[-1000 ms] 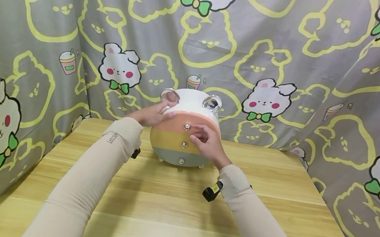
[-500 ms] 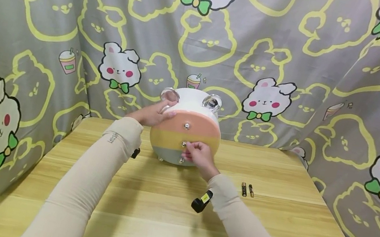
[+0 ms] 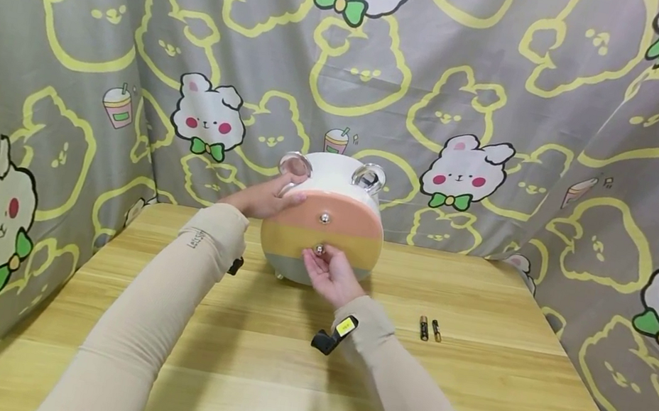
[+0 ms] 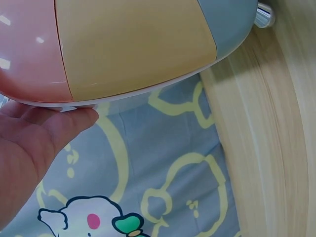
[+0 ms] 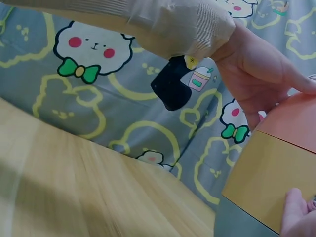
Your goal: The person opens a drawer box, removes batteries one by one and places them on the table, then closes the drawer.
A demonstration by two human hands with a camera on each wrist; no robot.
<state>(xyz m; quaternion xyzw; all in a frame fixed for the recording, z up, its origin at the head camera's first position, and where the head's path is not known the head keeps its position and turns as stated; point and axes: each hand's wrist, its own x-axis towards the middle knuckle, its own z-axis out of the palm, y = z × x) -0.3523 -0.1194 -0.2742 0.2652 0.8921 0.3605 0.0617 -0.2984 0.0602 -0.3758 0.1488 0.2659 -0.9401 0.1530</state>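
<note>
A bear-shaped mini drawer cabinet (image 3: 347, 217) stands at the table's far edge, white with clear ears. Its front has a pink, a yellow and a grey drawer, each with a silver knob. My left hand (image 3: 266, 199) rests flat on its upper left side, fingers along the pink drawer's rim. In the left wrist view this hand (image 4: 34, 143) touches the cabinet (image 4: 123, 49) at its white edge. My right hand (image 3: 328, 273) is turned palm up below the yellow drawer, and its fingertips pinch that drawer's knob (image 3: 319, 250). All drawers look closed.
Two small batteries (image 3: 429, 329) lie side by side on the wooden table (image 3: 275, 384), right of my right forearm. A grey cartoon-print cloth (image 3: 517, 84) hangs behind and along both sides. The right wrist view shows my left hand (image 5: 256, 79) on the cabinet (image 5: 276, 168).
My right hand has come down from the pink drawer's knob to the yellow drawer's knob and turned palm up. The moving forearm uncovered the two batteries. My left hand stayed put.
</note>
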